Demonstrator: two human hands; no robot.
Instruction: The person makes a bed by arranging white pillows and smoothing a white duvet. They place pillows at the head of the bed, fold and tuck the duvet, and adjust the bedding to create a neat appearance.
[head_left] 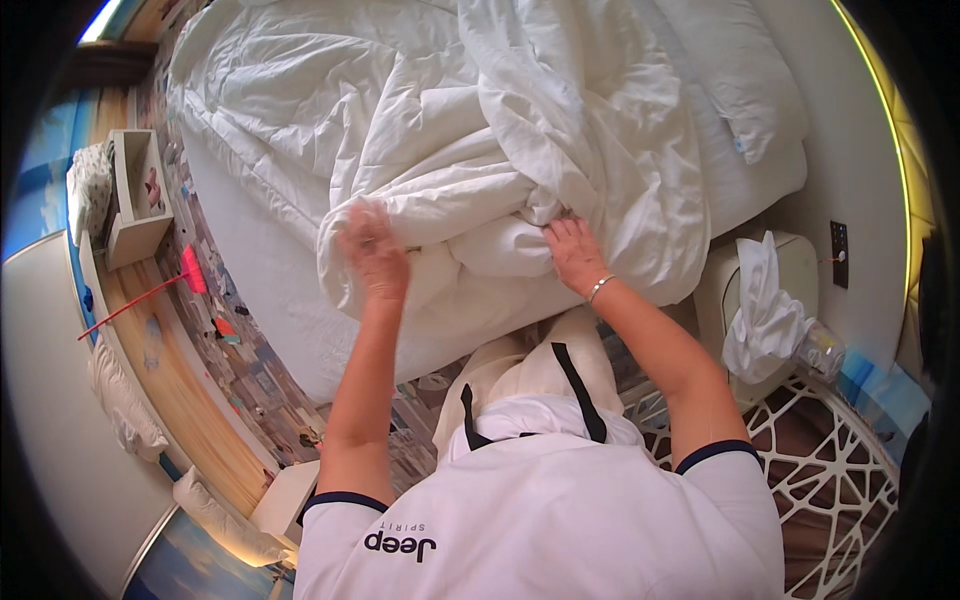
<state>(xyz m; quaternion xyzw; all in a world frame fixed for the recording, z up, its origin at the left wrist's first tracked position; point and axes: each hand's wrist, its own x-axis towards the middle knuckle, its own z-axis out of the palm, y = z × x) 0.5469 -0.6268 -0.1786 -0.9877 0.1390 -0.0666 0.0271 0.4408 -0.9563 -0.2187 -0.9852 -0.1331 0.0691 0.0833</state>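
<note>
both hands are at the near edge of a bed (270,270), working a bunched white duvet (450,150). the duvet lies heaped across the mattress, its folds gathered into a thick roll at the bed's near side, directly ahead of the person.

the left hand (375,250) rests on top of that roll, palm down; it is blurred, so whether its fingers are clamped on the fabric or lying flat cannot be told. the right hand (575,250) lies just beside it to the right, fingers pushed into a fold of the duvet and closed on the cloth; a thin bracelet (600,287) sits on its wrist.

to the right of the bed, a pale bedside stand (800,270) carries a crumpled white cloth (760,310), with a clear plastic bottle (822,350) lying against it. a white lattice chair (830,470) stands near the person's right elbow.

on the floor to the left, a red broom (160,290) lies near a small white shelf unit (135,200).
</note>
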